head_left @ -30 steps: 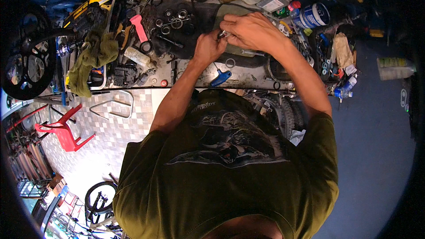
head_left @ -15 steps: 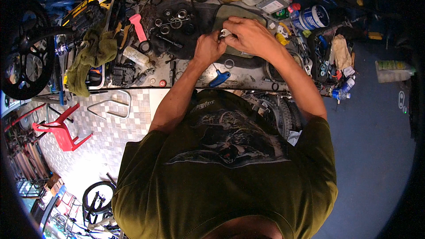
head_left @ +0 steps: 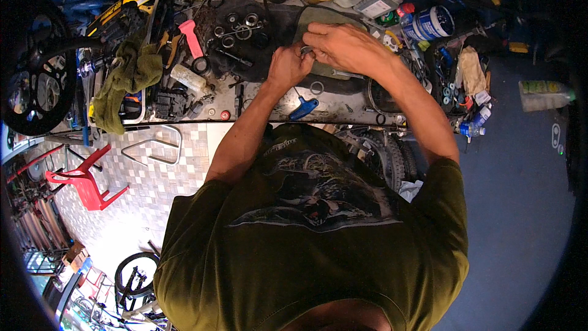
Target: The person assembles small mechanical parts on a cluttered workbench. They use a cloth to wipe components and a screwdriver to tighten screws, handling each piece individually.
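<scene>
— While both hands are pinching it over the table (head_left: 343, 101), what is risking trouble?

— The left hand (head_left: 288, 66) is curling shut on a small metal part (head_left: 305, 51), and the right hand (head_left: 343, 48) is closing its fingers on the same piece. It could be slipping free, I judge, and dropping among the loose rings (head_left: 242, 27) or beside the blue-handled key (head_left: 304, 108).

— How is the part looking?

— Tiny, greyish, mostly hidden between fingertips, hovering above a dark green cloth (head_left: 324, 18).

Dim, warm light (fisheye-dark rim).
</scene>
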Motion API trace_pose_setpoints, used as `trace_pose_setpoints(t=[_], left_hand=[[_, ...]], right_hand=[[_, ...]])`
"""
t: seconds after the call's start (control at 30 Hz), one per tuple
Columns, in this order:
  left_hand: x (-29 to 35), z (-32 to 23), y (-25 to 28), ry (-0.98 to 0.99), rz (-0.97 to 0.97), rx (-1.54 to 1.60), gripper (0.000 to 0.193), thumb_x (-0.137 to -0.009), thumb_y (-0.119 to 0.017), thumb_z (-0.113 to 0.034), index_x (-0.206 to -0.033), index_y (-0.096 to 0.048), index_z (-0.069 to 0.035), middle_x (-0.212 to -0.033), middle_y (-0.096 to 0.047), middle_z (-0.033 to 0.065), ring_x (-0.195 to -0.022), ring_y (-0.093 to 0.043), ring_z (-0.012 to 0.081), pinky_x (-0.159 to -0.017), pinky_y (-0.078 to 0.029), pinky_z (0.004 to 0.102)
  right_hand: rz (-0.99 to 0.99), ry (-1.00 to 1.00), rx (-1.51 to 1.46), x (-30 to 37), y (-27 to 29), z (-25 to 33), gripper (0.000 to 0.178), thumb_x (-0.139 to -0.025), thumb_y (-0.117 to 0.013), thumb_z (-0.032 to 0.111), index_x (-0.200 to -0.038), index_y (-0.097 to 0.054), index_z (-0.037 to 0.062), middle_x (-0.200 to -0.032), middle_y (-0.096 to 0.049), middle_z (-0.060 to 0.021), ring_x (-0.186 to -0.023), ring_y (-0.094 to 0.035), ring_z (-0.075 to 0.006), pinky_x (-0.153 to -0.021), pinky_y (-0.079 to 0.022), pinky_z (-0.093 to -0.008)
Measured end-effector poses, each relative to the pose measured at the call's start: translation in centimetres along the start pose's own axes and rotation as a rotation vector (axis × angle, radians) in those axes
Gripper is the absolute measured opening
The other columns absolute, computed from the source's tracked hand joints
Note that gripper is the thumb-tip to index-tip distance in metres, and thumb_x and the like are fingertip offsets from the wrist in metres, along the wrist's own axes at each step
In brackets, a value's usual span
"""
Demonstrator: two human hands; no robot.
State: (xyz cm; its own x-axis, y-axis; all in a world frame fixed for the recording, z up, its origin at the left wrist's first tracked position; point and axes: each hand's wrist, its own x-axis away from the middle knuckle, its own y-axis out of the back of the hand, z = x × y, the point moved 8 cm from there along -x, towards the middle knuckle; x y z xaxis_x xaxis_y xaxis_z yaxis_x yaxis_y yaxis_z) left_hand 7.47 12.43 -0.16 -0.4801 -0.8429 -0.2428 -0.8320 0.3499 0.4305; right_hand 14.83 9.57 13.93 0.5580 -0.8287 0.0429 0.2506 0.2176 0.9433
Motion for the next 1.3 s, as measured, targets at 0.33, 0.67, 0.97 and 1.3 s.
trace_pose_setpoints(t=[0.33,0.67,0.97,1.3], left_hand=[[0.1,-0.2,0.2,0.062,-0.014,0.044,0.029,-0.086,-0.062,-0.025,-0.091,-0.065,0.003,-0.071,-0.063,0.0261,-0.071,-0.064,0.0458,-0.063,-0.052,0.0486],[-0.1,-0.2,0.1,0.071,-0.022,0.002,0.025,-0.083,-0.062,-0.021,-0.089,-0.065,0.003,-0.07,-0.063,0.0264,-0.07,-0.065,0.0459,-0.062,-0.052,0.0491],[0.0,-0.1,0.0,0.054,0.02,-0.032,0.026,-0.081,-0.062,-0.019,-0.081,-0.061,0.008,-0.067,-0.061,0.0275,-0.068,-0.064,0.0456,-0.06,-0.052,0.0485],[0.0,-0.6,0.3,0.054,0.052,-0.01,0.032,-0.085,-0.064,-0.024,-0.078,-0.061,0.007,-0.066,-0.059,0.0277,-0.068,-0.064,0.0455,-0.058,-0.051,0.047]], right_hand=[[-0.227,-0.583,-0.229,1.7,0.7,-4.2,0.043,-0.09,-0.063,0.044,-0.085,-0.07,0.0019,-0.067,-0.063,-0.0221,-0.069,-0.064,-0.0431,-0.067,-0.051,-0.0483],[-0.265,-0.419,-0.133,0.9,-2.1,-2.6,0.027,-0.092,-0.057,0.024,-0.092,-0.06,-0.0031,-0.077,-0.061,-0.0275,-0.076,-0.062,-0.046,-0.068,-0.048,-0.0526],[-0.178,-0.239,-0.022,0.6,-1.9,-1.1,0.019,-0.091,-0.056,0.012,-0.098,-0.051,-0.0044,-0.094,-0.059,-0.025,-0.082,-0.063,-0.0471,-0.072,-0.051,-0.0537],[-0.055,0.006,0.072,0.5,-1.0,-0.2,0.017,-0.088,-0.058,0.01,-0.097,-0.048,-0.0009,-0.104,-0.053,-0.0188,-0.096,-0.06,-0.0403,-0.076,-0.05,-0.0498]])
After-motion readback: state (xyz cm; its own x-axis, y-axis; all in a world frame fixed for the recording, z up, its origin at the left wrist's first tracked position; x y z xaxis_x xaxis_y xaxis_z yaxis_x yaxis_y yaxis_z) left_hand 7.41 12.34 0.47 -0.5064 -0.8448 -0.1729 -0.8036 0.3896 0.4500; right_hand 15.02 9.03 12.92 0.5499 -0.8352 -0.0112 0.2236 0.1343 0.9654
